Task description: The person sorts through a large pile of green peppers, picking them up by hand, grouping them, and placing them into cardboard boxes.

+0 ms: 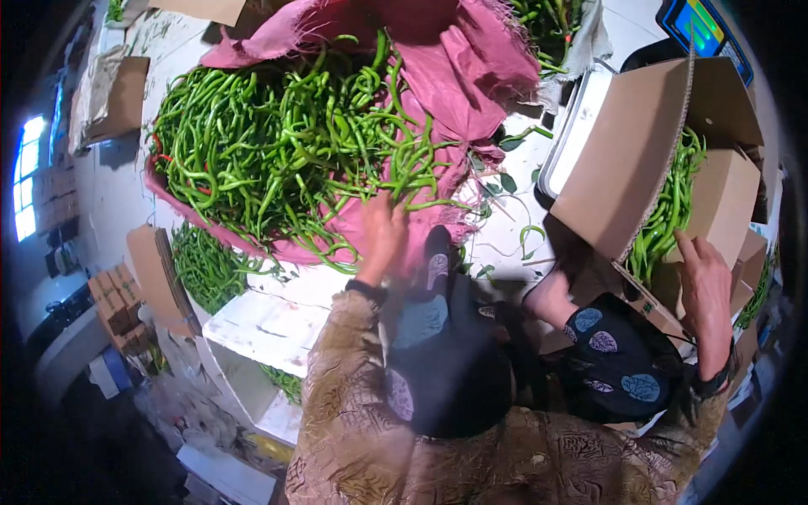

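Observation:
A large pile of long green chili peppers (278,145) lies on an opened pink woven sack (435,82). My left hand (384,230) is at the near edge of that pile, its fingertips among the lowest peppers; whether it grips any is hidden. On the right stands an open cardboard box (615,170) with green chili peppers (663,214) inside. My right hand (704,278) is over the box's near right side, index finger extended beside those peppers. Nothing shows in this hand. A few red peppers show at the pile's left edge.
A scale with a lit display (697,28) stands behind the box, its metal pan (577,132) beside it. Loose leaves and a stray pepper (532,235) lie on the pale floor. A white foam box (271,328), flat cardboard (158,278) and another chili heap (205,262) are at left.

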### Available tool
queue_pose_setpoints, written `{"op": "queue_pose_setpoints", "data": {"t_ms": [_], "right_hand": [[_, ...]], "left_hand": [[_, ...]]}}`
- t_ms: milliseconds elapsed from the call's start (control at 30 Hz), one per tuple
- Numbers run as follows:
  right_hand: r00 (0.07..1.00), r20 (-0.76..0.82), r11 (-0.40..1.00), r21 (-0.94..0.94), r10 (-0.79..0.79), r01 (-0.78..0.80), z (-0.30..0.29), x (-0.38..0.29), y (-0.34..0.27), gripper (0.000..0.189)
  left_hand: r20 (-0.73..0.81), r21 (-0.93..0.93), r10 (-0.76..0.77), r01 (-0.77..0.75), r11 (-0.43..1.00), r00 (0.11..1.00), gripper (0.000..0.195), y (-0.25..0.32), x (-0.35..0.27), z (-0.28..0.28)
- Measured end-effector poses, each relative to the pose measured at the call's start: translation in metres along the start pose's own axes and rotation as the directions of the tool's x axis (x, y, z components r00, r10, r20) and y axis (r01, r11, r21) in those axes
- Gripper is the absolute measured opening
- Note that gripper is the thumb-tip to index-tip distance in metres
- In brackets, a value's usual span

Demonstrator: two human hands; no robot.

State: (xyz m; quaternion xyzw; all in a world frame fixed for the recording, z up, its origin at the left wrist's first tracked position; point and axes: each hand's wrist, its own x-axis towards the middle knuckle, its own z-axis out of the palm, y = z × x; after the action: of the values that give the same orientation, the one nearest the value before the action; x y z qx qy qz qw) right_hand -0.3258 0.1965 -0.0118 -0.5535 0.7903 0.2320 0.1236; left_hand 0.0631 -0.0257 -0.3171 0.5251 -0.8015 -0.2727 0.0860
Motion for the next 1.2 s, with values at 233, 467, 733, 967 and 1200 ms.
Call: {"op": "queue_pose_setpoints", "data": {"t_ms": [233,467,733,967,1200], "right_hand": [[0.932,-0.328,0.888,0.367,-0.154,0.276,-0.086,-0.031,-0.097,0.034],[0.983,-0.123,0.639,0.748,-0.136,0.182,-0.07,-0.043,-0.123,0.031],[0.908,0.011,0.598,0.756,-0.419,0.267,-0.024,-0.012,-0.153,0.04],[0.936,-0.079,0.552,0.789,-0.344,0.269,0.015,0.016,-0.176,0.028],[0.919,-0.07,0.502,0.82,-0.388,0.275,0.031,0.028,-0.217,0.033]], "left_hand": [[-0.037,-0.081,0.149,-0.152,0.985,0.988,0.019,-0.007,0.007,0.017],[-0.446,-0.283,0.12,-0.267,0.921,0.887,0.012,0.059,0.081,-0.097],[-0.249,0.153,0.184,-0.149,0.977,0.951,0.061,-0.071,0.207,-0.128],[-0.128,0.274,-0.054,0.087,0.958,0.99,0.07,-0.043,0.234,-0.087],[-0.238,0.274,0.123,-0.056,0.96,0.964,0.048,-0.038,0.184,-0.098]]}}
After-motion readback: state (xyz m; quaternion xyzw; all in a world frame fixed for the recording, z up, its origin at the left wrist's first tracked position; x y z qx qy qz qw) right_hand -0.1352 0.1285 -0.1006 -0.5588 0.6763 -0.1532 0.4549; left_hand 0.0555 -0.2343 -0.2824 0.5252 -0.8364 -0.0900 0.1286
